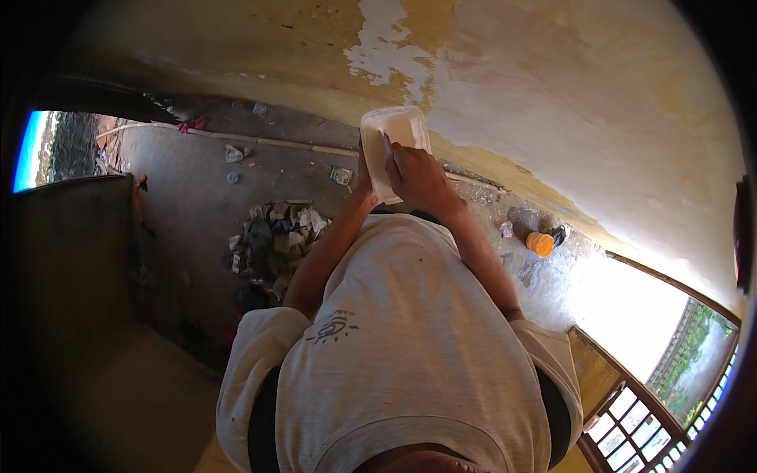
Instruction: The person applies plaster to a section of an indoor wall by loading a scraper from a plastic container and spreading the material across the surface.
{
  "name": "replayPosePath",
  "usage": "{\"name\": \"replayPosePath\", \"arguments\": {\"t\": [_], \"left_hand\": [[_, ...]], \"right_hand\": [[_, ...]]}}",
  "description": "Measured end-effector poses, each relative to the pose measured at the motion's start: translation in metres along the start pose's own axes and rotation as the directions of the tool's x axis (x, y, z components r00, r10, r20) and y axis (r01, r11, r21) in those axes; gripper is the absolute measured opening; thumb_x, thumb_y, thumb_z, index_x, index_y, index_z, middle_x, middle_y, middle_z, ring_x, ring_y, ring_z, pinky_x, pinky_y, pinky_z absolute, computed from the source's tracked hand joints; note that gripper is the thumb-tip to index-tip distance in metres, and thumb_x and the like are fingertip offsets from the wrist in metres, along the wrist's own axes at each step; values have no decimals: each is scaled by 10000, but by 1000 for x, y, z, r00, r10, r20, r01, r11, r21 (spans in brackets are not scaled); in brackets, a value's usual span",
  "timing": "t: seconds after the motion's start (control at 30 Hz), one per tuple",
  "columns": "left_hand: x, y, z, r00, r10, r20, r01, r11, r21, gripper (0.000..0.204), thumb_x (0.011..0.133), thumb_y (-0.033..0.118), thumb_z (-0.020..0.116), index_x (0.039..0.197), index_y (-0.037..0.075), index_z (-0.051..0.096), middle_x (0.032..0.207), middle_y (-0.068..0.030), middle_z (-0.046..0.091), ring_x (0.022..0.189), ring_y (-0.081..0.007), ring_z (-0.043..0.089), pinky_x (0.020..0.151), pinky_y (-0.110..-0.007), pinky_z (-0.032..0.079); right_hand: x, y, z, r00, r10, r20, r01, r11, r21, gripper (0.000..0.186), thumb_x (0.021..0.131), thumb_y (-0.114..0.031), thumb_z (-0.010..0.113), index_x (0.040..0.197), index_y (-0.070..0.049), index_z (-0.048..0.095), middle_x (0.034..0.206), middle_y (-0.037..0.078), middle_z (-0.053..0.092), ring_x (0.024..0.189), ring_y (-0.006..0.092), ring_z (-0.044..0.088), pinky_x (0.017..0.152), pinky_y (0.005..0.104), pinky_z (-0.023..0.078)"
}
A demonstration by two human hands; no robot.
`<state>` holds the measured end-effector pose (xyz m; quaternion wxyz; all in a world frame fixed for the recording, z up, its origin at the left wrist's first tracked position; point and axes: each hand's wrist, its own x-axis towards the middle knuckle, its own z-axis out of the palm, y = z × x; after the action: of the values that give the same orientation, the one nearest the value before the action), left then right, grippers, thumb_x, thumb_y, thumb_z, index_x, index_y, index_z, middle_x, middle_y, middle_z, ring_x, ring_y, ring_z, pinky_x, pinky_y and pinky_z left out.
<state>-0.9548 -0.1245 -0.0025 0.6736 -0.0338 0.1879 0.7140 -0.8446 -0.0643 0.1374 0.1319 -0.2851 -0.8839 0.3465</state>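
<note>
Pale shirt (pixel 426 315), dark print (pixel 333 329), perhaps a sun

Below me I see a grey, stained concrete floor (pixel 181 177). Left of my body lies a loose heap of crumpled pale and dark scraps (pixel 276 240). Beyond it I make out a green-and-white flat packet (pixel 341 175), a whitish crumpled plastic bag (pixel 233 153) and a long, thin, pale pole (pixel 292 143). On my right sits an orange round tub (pixel 539 244), a black crumpled bag (pixel 559 235) just beside it.
</note>
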Motion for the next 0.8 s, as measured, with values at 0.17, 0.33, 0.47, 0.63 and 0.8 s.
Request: {"name": "replayPosePath", "arguments": {"t": [0.17, 0.33, 0.47, 0.63, 0.8], "left_hand": [[-2, 4, 10, 998, 55, -28, -53, 997, 62, 655, 1001, 588, 290, 1424, 111, 443, 1358, -111, 549, 1220, -282, 564, 1021, -462, 481], [-2, 11, 16, 1000, 7, -20, -6, 998, 57, 619, 1009, 553, 319, 1412, 103, 454, 1337, -109, 564, 1193, -274, 585, 997, -471, 500], [7, 7, 1, 997, -3, 71, -5, 994, 110, 613, 1011, 551, 320, 1397, 98, 467, 1281, -95, 595, 1160, -263, 603, 979, -460, 513], [1, 5, 13, 1000, -8, 11, 7, 996, 84, 664, 997, 609, 284, 1395, 111, 471, 1280, -97, 594, 1158, -262, 603, 975, -439, 516], [-2, 6, 9, 993, 5, -117, 8, 993, 115, 682, 990, 628, 267, 1404, 123, 464, 1310, -100, 578, 1173, -270, 593, 991, -441, 506]], "right_hand": [[3, 10, -19, 995, -7, -100, 13, 998, 58, 173, 925, -112, 540, 863, 50, 553, 721, 275, 591, 705, 477, 578, 638, 519, 453], [1, 10, -59, 989, 31, -144, -31, 1000, 5, 181, 918, -97, 546, 811, 50, 545, 700, 256, 578, 700, 471, 568, 633, 500, 448], [1, 26, -41, 990, 95, -109, -100, 994, -39, 185, 927, -114, 533, 838, 47, 550, 712, 262, 592, 709, 472, 580, 637, 510, 454], [6, 27, -13, 987, 158, -1, -158, 987, -34, 206, 911, -144, 507, 888, 45, 583, 775, 292, 638, 751, 475, 633, 713, 535, 513], [5, 16, -6, 997, 80, -17, -80, 997, 7, 194, 920, -131, 515, 889, 53, 567, 762, 292, 623, 735, 475, 615, 688, 533, 489]]}}
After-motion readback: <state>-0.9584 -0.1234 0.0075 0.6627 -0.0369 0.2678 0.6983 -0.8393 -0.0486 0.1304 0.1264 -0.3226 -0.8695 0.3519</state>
